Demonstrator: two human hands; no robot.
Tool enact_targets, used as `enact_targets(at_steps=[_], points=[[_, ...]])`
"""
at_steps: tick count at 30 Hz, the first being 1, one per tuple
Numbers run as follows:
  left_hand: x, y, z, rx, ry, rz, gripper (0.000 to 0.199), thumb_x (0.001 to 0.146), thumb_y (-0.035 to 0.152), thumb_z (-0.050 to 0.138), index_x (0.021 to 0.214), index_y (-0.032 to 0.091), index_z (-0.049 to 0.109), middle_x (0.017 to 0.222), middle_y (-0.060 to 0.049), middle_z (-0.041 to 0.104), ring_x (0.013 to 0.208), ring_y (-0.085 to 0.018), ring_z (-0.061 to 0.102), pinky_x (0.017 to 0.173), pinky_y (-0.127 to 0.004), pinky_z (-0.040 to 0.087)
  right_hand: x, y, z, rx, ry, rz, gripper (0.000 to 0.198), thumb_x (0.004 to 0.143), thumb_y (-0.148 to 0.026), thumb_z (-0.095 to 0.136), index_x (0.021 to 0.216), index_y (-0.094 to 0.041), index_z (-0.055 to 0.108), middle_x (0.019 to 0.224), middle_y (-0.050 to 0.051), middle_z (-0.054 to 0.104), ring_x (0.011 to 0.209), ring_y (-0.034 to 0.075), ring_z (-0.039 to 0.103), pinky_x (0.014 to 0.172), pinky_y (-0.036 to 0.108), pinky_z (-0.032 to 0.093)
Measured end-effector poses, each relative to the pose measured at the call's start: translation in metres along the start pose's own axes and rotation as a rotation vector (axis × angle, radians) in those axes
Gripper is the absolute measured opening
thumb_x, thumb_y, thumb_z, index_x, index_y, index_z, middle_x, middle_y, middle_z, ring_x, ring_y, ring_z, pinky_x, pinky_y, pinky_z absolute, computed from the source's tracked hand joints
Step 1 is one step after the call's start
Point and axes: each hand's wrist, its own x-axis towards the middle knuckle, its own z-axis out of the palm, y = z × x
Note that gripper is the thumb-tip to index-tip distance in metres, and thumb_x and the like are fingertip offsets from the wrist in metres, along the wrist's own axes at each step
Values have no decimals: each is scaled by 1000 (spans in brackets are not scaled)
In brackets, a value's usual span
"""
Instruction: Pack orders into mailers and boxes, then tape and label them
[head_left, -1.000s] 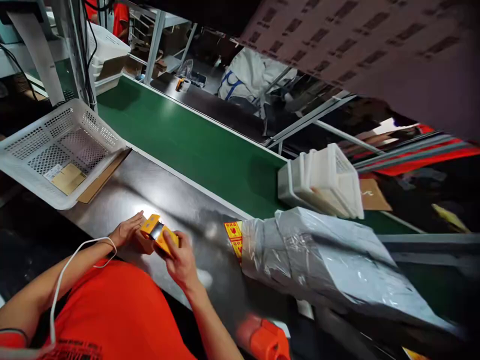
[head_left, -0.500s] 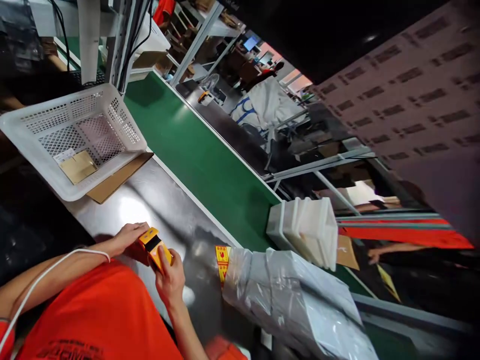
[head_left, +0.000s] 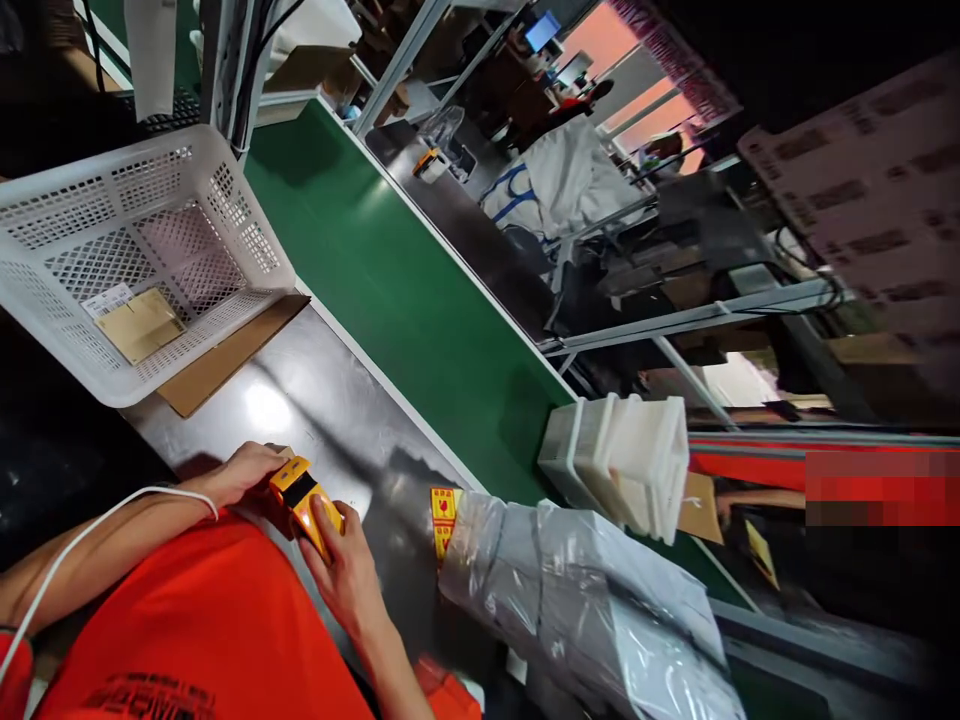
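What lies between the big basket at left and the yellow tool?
In the head view, beside the basket lies a cardboard piece, then metal tabletop; the left hand is next to the yellow tool in the right hand.

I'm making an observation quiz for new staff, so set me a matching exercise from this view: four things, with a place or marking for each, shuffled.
Things
1. Yellow tool
2. Tan packet
3. Grey wrapped bundle
4. Nested white bins

Places or markings
A. On the green belt
B. Held in the right hand
C. Inside the perforated basket
D. Red-and-yellow label at one end

Pairs: 1-B, 2-C, 3-D, 4-A
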Motion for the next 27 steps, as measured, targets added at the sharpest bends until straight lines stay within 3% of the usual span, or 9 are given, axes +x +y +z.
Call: enact_targets(at_steps=[3,6,10,14,18,21,24,27], points=[[10,3,-9,174,163,156,33,88,37,70,61,17,68,58,0,62,60,-15,56,60,-27,40,-5,-9,-4,-39,-107,87,67,99,-42,70,163,-33,54,121,14,65,93,28,74,81,42,68],[28,6,-26,261,267,211,30,93,34,63,69,17,71,66,-3,71,59,-15,61,61,-27,45,-9,-14,-7,-79,-180,156,64,99,-44,68,162,-38,56,112,11,66,86,27,73,77,42,66],[48,-3,-44,234,235,153,28,93,32,61,73,15,68,69,-5,73,55,-14,62,57,-25,46,-10,-9,-5,-108,-203,175,63,99,-39,65,162,-35,57,111,12,66,84,27,71,73,39,63],[57,-30,-46,297,235,164,36,97,38,56,80,11,72,75,-6,75,59,-13,64,59,-25,45,-4,-5,2,-158,-202,119,63,101,-36,59,164,-34,53,110,13,65,83,26,70,71,36,61],[61,-60,-40,500,290,245,37,99,40,59,76,14,72,84,-6,73,87,-17,69,82,-26,49,10,-9,6,-250,-205,116,65,98,-34,63,163,-37,54,108,10,65,78,23,68,67,32,58],[64,-70,-39,662,323,292,25,99,35,63,101,15,77,110,-13,74,113,-26,66,101,-32,49,18,-14,4,-307,-224,132,61,98,-34,64,158,-35,60,105,10,66,75,22,68,64,31,55],[66,-67,-49,794,268,337,37,99,20,56,132,15,72,134,-18,70,124,-29,65,108,-37,48,22,-17,0,-333,-245,130,58,98,-33,64,157,-34,63,106,11,69,75,22,69,64,30,53],[68,-53,-63,968,23,490,64,85,9,65,147,24,65,160,-15,59,148,-32,54,126,-45,37,28,-18,-5,-343,-255,145,60,99,-33,66,159,-35,61,107,11,70,76,22,70,66,30,52]])
